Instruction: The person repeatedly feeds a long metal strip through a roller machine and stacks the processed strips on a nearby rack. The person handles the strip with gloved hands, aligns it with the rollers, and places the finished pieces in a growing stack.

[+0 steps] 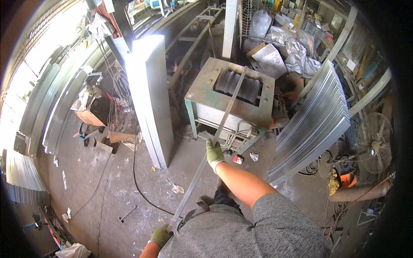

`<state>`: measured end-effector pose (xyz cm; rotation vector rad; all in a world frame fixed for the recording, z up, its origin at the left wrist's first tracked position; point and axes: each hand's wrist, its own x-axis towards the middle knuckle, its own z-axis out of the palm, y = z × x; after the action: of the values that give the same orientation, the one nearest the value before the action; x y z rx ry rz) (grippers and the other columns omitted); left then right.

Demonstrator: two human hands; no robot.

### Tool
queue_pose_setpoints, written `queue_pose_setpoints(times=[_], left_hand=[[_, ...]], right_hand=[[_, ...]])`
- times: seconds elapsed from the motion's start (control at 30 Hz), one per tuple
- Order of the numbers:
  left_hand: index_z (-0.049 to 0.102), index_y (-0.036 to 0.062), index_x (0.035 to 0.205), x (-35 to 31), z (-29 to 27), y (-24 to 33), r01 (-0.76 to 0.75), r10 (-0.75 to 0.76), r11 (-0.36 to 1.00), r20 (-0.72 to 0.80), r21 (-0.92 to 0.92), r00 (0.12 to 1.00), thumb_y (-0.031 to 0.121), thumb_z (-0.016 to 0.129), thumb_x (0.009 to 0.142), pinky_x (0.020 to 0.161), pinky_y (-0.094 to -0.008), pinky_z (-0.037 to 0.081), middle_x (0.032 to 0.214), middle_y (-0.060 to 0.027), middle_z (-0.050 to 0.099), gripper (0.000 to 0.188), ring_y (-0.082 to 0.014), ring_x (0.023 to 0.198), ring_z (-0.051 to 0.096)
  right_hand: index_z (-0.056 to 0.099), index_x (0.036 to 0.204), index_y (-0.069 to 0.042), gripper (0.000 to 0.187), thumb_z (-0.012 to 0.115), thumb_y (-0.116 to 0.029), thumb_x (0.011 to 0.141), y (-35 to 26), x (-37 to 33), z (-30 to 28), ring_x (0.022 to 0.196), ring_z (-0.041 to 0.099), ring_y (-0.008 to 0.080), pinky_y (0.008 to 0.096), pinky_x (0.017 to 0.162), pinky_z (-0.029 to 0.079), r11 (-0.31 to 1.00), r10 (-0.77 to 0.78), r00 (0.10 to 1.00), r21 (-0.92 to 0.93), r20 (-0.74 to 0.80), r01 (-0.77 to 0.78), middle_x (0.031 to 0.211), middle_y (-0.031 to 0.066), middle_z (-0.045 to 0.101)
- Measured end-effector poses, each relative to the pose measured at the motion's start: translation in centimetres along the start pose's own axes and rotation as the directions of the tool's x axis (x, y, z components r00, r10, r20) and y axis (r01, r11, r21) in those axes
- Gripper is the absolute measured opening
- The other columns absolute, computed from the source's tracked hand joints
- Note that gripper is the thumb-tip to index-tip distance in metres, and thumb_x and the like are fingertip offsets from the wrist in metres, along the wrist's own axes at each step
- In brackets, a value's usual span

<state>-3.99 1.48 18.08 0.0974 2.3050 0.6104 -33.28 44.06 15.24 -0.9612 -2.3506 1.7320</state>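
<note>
Metal strip (192, 185) slants across our front, far end overlapping the box-shaped machine (204, 81), contact unclear; our left hand (161, 235) curls fingers around its near end; our right hand's (214, 152) fingers wrap its middle; we judge wide-spaced grips steer it best.

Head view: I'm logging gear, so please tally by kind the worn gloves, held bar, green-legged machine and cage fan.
Gloves: 2 (left glove, right glove)
Bar: 1
Machine: 1
Fan: 1
Total: 5
</note>
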Motion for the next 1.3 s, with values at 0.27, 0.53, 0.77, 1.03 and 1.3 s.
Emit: queue_pose_setpoints(times=[0.27,0.53,0.77,1.03,1.3], left_hand=[[0.07,0.0166,0.144,-4.0,5.7,-10.8,0.24,-0.231,0.959,0.077,-0.15,0.97,0.044,0.068,0.105,0.093,-0.0515,0.058,0.126,-0.0243,0.078,0.048,-0.0429,0.119,0.075],[0.07,0.0198,0.14,-1.8,4.4,-3.0,0.071,-0.081,0.986,-0.06,-0.153,0.995,0.047,0.069,0.102,0.09,-0.0579,0.059,0.118,-0.0251,0.078,0.046,-0.0496,0.11,0.074],[0.073,0.0146,0.122,10.1,-2.1,16.8,0.165,-0.16,0.985,-0.077,0.055,0.984,0.045,0.062,0.103,0.091,-0.0619,0.059,0.108,-0.0269,0.078,0.037,-0.0516,0.104,0.074],[0.075,0.0038,0.116,26.1,-5.9,31.8,0.0,0.01,0.989,-0.07,0.146,0.997,0.043,0.057,0.105,0.093,-0.0615,0.059,0.109,-0.0311,0.077,0.045,-0.0525,0.106,0.074],[0.08,-0.0023,0.1,41.3,-11.1,43.6,-0.186,0.235,0.945,-0.164,0.271,0.958,0.042,0.059,0.105,0.088,-0.0574,0.061,0.098,-0.0342,0.076,0.049,-0.0517,0.098,0.076]], right_hand=[[0.033,0.162,0.008,0.099,0.051,-0.072,0.108,3.7,-9.4,2.9,0.14,0.059,0.0527,0.0526,0.113,0.052,0.999,0.038,0.99,0.021,0.134,-0.041,0.151,0.0386,0.06],[0.028,0.168,0.011,0.111,0.048,-0.079,0.105,2.5,-3.9,1.0,0.149,0.053,0.0488,0.0475,0.122,0.046,0.996,0.071,0.993,-0.064,0.091,-0.065,0.16,0.0382,0.051],[0.056,0.155,-0.001,0.109,0.032,-0.092,0.101,-5.9,13.6,-7.9,0.144,0.06,0.046,0.0519,0.119,0.048,0.966,0.154,0.987,-0.216,0.055,-0.139,0.151,0.0313,0.064],[0.077,0.121,-0.001,0.098,0.039,-0.089,0.102,0.6,17.8,-12.2,0.091,0.073,0.0287,0.0444,0.084,0.055,0.986,0.117,0.983,0.098,0.143,-0.132,0.104,0.0189,0.078],[0.072,0.12,-0.003,0.066,0.048,-0.064,0.111,30.0,6.4,-21.9,0.091,0.075,0.0333,0.0506,0.079,0.058,0.885,0.388,0.922,-0.281,0.003,-0.371,0.103,0.0195,0.077]])
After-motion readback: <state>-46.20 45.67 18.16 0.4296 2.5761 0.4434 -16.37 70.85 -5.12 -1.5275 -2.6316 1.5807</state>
